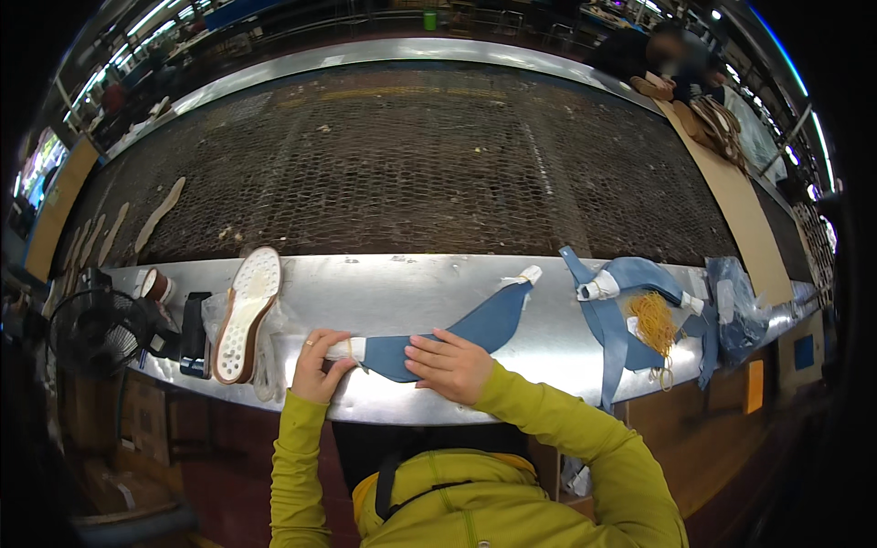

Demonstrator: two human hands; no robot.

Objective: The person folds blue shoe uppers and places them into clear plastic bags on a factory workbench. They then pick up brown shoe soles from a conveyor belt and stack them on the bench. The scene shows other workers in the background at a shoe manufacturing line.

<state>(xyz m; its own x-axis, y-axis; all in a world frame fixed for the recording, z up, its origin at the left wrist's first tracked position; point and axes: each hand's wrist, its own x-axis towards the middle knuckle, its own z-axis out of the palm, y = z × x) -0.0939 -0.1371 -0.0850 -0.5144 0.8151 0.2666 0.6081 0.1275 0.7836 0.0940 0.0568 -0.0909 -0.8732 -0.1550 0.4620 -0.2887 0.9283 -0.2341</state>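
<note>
In front of me on the metal table edge (393, 292) lies a long curved blue piece (489, 321), like cut leather or fabric. White wrapping covers both its ends. My left hand (322, 365) grips the wrapped left end (353, 349), thumb and fingers closed around it. Flat across the middle of the blue piece rests my right hand (449, 367), fingers extended and pressing on top. To the right, another blue bundle (639, 274) with white-wrapped ends curves over loose blue strips (610, 340). A heap of yellow rubber bands (652, 321) sits among them.
Left of my hands stand a white-and-brown shoe sole (248, 315), a black object (195, 333), a tape roll (155, 286) and a fan (102, 320). Beyond runs a wide mesh belt (393, 155) carrying tan strips (160, 216). A plastic bag (731, 297) lies right; a person sits far right.
</note>
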